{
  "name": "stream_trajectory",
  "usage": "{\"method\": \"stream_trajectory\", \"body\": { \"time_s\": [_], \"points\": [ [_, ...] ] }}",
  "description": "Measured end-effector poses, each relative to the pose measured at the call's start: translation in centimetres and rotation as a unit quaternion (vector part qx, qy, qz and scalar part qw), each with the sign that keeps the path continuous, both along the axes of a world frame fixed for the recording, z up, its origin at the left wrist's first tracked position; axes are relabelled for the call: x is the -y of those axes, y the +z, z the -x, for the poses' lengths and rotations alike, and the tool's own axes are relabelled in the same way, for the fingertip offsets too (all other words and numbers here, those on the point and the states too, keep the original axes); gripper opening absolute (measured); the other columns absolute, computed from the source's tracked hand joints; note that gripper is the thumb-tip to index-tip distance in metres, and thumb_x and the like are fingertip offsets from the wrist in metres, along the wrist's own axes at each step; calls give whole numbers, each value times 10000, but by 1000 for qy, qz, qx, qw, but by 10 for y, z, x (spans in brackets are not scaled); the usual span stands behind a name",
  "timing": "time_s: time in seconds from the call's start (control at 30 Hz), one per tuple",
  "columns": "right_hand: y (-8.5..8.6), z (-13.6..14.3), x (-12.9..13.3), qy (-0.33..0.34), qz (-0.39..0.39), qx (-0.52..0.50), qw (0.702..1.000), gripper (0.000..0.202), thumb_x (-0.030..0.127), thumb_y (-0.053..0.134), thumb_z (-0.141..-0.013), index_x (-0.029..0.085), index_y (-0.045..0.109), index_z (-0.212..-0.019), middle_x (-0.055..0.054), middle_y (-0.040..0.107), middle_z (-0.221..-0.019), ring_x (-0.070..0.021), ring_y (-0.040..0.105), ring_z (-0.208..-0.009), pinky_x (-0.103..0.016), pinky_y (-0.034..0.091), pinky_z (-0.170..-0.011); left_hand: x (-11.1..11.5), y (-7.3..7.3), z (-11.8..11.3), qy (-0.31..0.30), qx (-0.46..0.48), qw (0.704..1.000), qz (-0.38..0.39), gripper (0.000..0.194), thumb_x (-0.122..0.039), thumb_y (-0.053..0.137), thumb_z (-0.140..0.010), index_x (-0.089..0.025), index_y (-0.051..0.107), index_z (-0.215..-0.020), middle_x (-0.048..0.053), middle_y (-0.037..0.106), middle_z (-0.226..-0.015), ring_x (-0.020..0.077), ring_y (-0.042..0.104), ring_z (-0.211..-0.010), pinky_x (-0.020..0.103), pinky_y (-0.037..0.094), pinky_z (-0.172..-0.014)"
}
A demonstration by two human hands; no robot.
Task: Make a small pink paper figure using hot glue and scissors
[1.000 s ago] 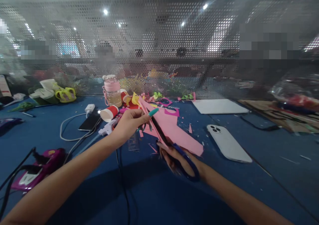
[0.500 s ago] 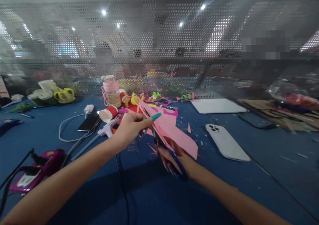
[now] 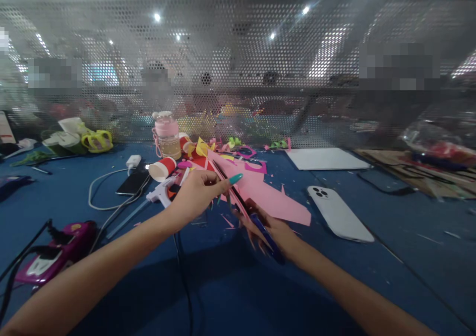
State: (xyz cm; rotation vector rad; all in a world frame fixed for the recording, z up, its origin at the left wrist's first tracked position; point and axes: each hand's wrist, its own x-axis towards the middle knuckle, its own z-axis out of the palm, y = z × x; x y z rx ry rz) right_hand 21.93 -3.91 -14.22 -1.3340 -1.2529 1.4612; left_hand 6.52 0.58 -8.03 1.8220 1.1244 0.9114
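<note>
My left hand [image 3: 199, 189] pinches a sheet of pink paper [image 3: 273, 202] between thumb and fingers, its long teal nails showing. In my right hand [image 3: 273, 232] are scissors with blue handles [image 3: 268, 236], fingers closed through the loops. The dark blades lie along the pink paper, pointing away to the upper left past my left thumb. Part of the paper is behind the blades and my hands. Beside my left wrist lies a white glue gun [image 3: 161, 191] with a clear stick in its back.
A pink-lidded bottle [image 3: 166, 135], a red and white paper cup [image 3: 162, 168] and colourful paper scraps stand behind my hands. On the left are a black phone [image 3: 133, 181] and a purple power strip [image 3: 59, 254] with cables. To the right lies a white phone [image 3: 340, 214].
My right hand and the scissors have shifted slightly right, and the blades look closer together. The lower right end of the pink paper has swung right and up. My left hand is nearly still.
</note>
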Motion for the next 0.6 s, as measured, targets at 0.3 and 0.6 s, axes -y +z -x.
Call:
{"method": "stream_trajectory", "body": {
  "time_s": [0.3, 0.6],
  "points": [
    [-4, -7, -4, 2, -28, 46, 999, 385, 366, 686, -570, 223, 586, -914, 89, 424, -413, -67, 368, -330, -184, 301, -326, -3, -3, -2, 11, 6, 1000, -1, 362, -425, 582, -692, -169, 515, -444, -49, 360, -362, 54, 276, -348, 229, 172, -379],
    [-1, -10, -10, -5, -10, 26, 1000, 422, 479, 667, -524, 210, 487, -796, 97, 460, -400, -55, 369, -281, -161, 284, -278, -8, -4, -1, -7, 79, 996, 29, 342, -389, 617, -652, -161, 487, -433, -50, 365, -393, 44, 295, -368, 216, 200, -388]
  ]
}}
